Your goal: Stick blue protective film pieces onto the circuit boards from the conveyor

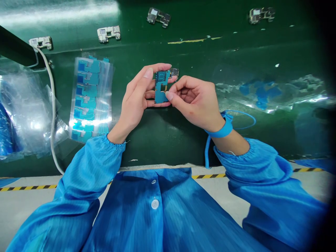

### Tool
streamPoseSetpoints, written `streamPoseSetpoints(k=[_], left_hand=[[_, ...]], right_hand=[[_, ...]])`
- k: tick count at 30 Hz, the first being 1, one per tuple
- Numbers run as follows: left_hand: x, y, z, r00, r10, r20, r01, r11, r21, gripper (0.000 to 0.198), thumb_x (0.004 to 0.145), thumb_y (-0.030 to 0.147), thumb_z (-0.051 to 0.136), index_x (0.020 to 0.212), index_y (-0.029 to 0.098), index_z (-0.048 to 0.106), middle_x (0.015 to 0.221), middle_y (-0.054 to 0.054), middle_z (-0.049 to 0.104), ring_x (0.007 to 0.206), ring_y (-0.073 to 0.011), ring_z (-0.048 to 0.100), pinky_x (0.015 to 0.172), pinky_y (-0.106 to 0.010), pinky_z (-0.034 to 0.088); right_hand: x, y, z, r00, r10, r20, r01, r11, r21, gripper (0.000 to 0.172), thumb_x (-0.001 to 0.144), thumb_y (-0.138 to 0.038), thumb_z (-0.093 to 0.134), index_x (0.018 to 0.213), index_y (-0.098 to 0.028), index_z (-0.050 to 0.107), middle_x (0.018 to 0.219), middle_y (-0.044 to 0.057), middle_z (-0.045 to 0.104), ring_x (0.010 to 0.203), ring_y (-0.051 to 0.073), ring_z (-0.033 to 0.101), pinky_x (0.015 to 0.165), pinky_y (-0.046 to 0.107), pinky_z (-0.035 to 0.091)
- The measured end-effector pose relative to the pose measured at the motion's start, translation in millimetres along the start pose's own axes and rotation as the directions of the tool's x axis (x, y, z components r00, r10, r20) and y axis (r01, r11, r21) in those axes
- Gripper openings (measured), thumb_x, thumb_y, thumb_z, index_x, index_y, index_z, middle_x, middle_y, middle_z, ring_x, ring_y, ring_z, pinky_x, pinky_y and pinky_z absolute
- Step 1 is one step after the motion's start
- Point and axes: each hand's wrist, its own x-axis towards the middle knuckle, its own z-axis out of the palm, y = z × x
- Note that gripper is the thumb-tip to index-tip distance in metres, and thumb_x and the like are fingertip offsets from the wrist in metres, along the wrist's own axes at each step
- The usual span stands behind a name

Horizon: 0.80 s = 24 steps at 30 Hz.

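Head view: clear plastic sleeve (109, 89) holds teal circuit boards (86, 94) beside left hand (135, 98).

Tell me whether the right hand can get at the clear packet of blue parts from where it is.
Probably not directly: the right hand is pinching the blue circuit board, and the left hand and its forearm lie between it and the clear packet of blue parts. It would likely have to let go and cross over them.

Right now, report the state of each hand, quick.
Left hand: closed, holding a blue circuit board.
Right hand: closed, pinching that board's right edge.
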Motion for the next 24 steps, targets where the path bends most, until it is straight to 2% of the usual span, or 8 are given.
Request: streamPoseSetpoints(k=[8,13,15,19,24], left_hand=[[-2.3,3.9,3.3,1.000,-0.016,-0.014,0.016,1.000,0.014,0.034,0.117,0.048,0.054,0.131,0.026,0.076,0.124,-0.002,0.087,0.100,-0.0224,0.087,0.084,-0.040,0.079],[-1.8,1.0,1.9,0.999,-0.005,-0.052,0.013,0.989,0.147,0.032,0.110,0.043,0.065,0.136,0.028,0.075,0.128,-0.002,0.086,0.107,-0.0241,0.087,0.089,-0.038,0.077],[-1.2,-1.3,0.8,0.998,0.002,-0.068,0.009,0.988,0.152,0.034,0.106,0.040,0.072,0.137,0.027,0.074,0.125,-0.002,0.086,0.111,-0.0259,0.087,0.092,-0.040,0.076],[-0.1,-6.2,-1.9,0.997,-0.017,-0.081,0.022,0.998,0.060,0.041,0.098,0.037,0.085,0.135,0.025,0.074,0.120,-0.004,0.086,0.117,-0.0309,0.087,0.098,-0.048,0.075],[1.4,-12.2,-5.2,0.999,0.046,-0.022,-0.044,0.996,0.080,0.049,0.095,0.045,0.091,0.136,0.027,0.073,0.122,-0.005,0.088,0.128,-0.0325,0.083,0.105,-0.051,0.072]], right_hand=[[-0.4,2.3,0.0,1.000,-0.006,0.007,0.006,0.999,0.036,0.029,0.101,-0.045,0.089,0.091,-0.022,0.075,0.086,0.002,0.068,0.071,0.013,0.063,0.069,0.032,0.063],[0.3,2.6,1.0,1.000,-0.011,-0.004,0.012,0.999,0.041,0.032,0.098,-0.048,0.090,0.088,-0.022,0.074,0.086,0.002,0.069,0.069,0.013,0.061,0.067,0.031,0.061],[1.1,2.1,1.1,1.000,-0.011,0.002,0.011,0.999,0.038,0.033,0.097,-0.049,0.091,0.088,-0.022,0.074,0.086,0.002,0.070,0.070,0.013,0.062,0.066,0.031,0.061],[3.0,0.5,0.6,1.000,-0.026,0.018,0.026,0.999,0.035,0.033,0.096,-0.048,0.091,0.088,-0.022,0.072,0.085,0.001,0.071,0.070,0.014,0.062,0.065,0.031,0.059],[3.0,1.0,0.6,0.999,-0.036,0.028,0.035,0.999,0.015,0.030,0.099,-0.044,0.088,0.089,-0.022,0.070,0.086,0.001,0.069,0.071,0.014,0.061,0.066,0.031,0.058]])
